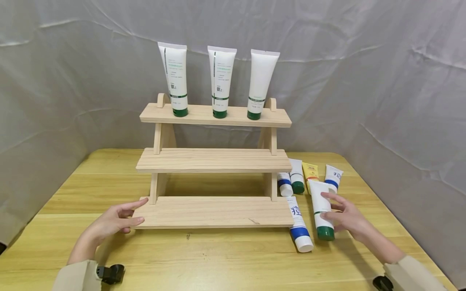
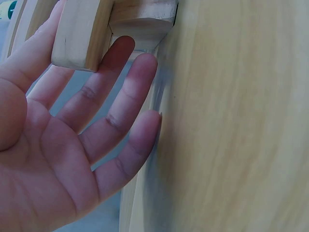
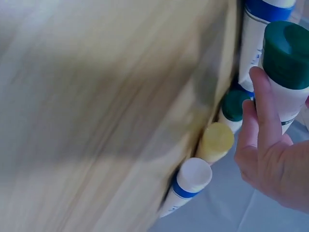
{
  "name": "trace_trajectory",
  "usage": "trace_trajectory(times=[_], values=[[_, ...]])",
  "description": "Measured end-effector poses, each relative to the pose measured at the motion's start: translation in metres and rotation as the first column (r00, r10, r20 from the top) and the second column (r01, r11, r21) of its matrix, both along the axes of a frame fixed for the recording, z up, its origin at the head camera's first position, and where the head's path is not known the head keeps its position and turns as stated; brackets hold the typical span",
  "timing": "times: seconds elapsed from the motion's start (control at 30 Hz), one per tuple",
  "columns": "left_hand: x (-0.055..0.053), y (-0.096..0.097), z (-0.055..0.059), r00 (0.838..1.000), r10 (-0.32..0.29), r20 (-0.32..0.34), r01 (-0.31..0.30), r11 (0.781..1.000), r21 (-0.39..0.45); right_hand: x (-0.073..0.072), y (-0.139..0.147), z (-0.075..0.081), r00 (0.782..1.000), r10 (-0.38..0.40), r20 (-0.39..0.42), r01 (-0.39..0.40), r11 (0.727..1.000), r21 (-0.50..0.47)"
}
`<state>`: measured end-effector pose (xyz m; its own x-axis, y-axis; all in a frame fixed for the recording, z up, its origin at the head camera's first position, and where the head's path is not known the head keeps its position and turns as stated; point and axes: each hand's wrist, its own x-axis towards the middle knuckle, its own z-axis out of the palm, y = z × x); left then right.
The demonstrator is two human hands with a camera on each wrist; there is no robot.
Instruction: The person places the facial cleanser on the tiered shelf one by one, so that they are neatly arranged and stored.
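Observation:
A three-tier wooden display stand (image 1: 214, 212) stands on the table. At the left end of its bottom tier, my left hand (image 1: 111, 223) grips the board (image 2: 79, 36) between thumb and index finger, the other fingers loosely bent below. My right hand (image 1: 347, 216) pinches a white squeeze tube (image 1: 319, 202) from its right side, green cap (image 3: 288, 53) downward. Close beside that tube lies a blue-banded white tube (image 1: 300, 232), partly hidden by the bottom tier. On the top tier, three white tubes with green caps (image 1: 219, 83) stand upright in a row.
Behind the held tube lie a yellow tube (image 1: 310, 171), a green-capped white tube (image 1: 297, 178) and blue-banded tubes (image 1: 332, 176), close to the stand's right side. Grey cloth (image 1: 225, 24) hangs around the wooden table (image 1: 204, 262).

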<state>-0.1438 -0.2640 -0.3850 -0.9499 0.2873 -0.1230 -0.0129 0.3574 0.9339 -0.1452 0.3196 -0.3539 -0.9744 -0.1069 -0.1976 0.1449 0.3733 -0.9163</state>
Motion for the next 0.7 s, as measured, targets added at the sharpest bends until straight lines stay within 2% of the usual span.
trace_trajectory(times=[0.1,0.37,0.53,0.7], values=[[0.000,0.000,0.000,1.000,0.006,-0.005,-0.006,1.000,-0.006,-0.001,0.001,0.004,1.000,-0.007,-0.009,0.007,1.000,-0.026],[0.000,0.001,0.001,1.000,0.004,-0.009,-0.004,1.000,-0.007,-0.005,-0.003,0.010,0.998,-0.031,-0.054,0.030,0.999,-0.018],[0.000,0.000,0.001,1.000,-0.003,-0.009,0.003,1.000,0.000,-0.005,-0.011,0.015,0.991,-0.050,-0.121,0.050,0.999,-0.008],[0.000,-0.001,0.000,1.000,-0.020,-0.004,0.020,1.000,0.008,-0.004,-0.023,0.018,0.972,-0.057,-0.229,0.060,0.998,0.007]])
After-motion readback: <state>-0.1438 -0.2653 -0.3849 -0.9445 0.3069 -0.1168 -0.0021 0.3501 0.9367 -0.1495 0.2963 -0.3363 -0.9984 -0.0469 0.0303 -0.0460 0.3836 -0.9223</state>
